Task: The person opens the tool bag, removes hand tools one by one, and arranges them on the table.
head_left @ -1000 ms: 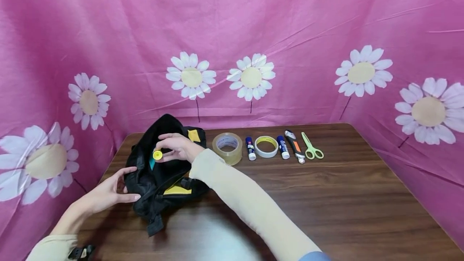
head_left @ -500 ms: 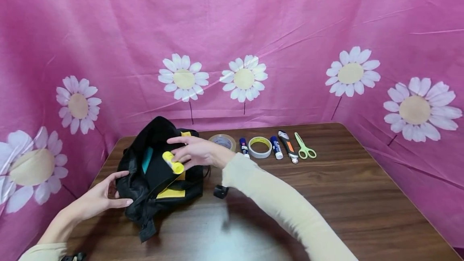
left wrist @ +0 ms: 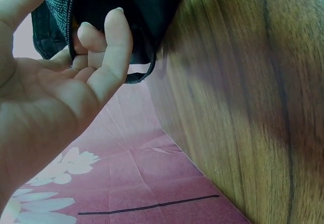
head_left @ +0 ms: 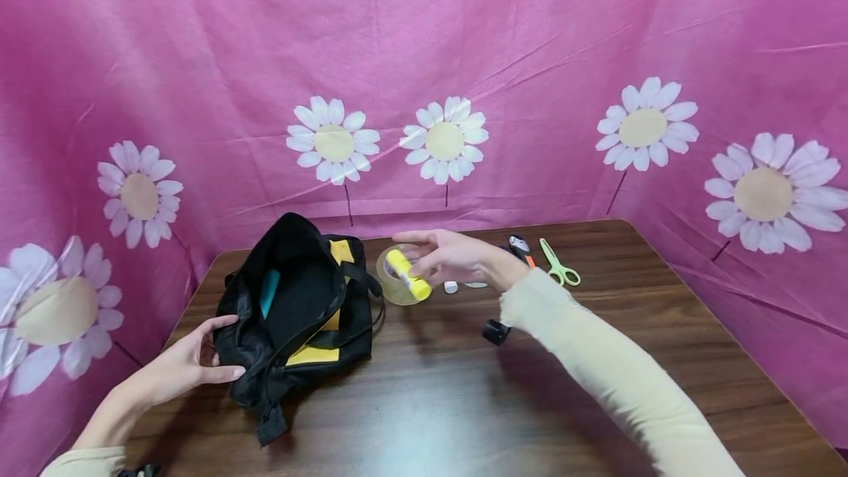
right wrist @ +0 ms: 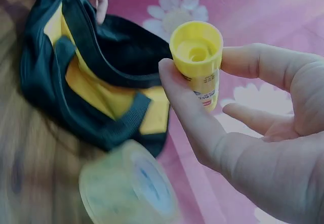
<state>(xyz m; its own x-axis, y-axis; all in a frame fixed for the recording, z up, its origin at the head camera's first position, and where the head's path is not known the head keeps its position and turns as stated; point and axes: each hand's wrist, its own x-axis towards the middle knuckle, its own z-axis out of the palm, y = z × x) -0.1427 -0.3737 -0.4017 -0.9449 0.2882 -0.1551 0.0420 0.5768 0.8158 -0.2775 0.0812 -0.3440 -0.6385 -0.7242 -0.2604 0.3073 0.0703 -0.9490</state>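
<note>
My right hand (head_left: 456, 256) pinches a yellow glue stick (head_left: 407, 274) between thumb and fingers, above the table and in front of the clear packing tape roll (head_left: 391, 287). The glue stick's hollow round end (right wrist: 196, 42) faces the right wrist camera. At the left, my left hand (head_left: 182, 363) grips the edge of a black and yellow bag (head_left: 361, 315). The bag lies with its mouth open, and a teal thing (head_left: 269, 293) shows inside. In the left wrist view the left hand (left wrist: 76, 82) has its fingers curled at the bag's zipped edge.
Green scissors (head_left: 559, 263) and a partly covered utility knife (head_left: 521, 247) lie toward the back right. A glue stick's white end (head_left: 451, 287) shows beneath my right hand, which hides most of the row there. A pink flowered cloth (head_left: 530, 94) hangs around the brown table (head_left: 629, 330).
My right hand has drawn the yellow glue stick out from over the bag's mouth and moved right with it. My left hand stays at the bag's edge.
</note>
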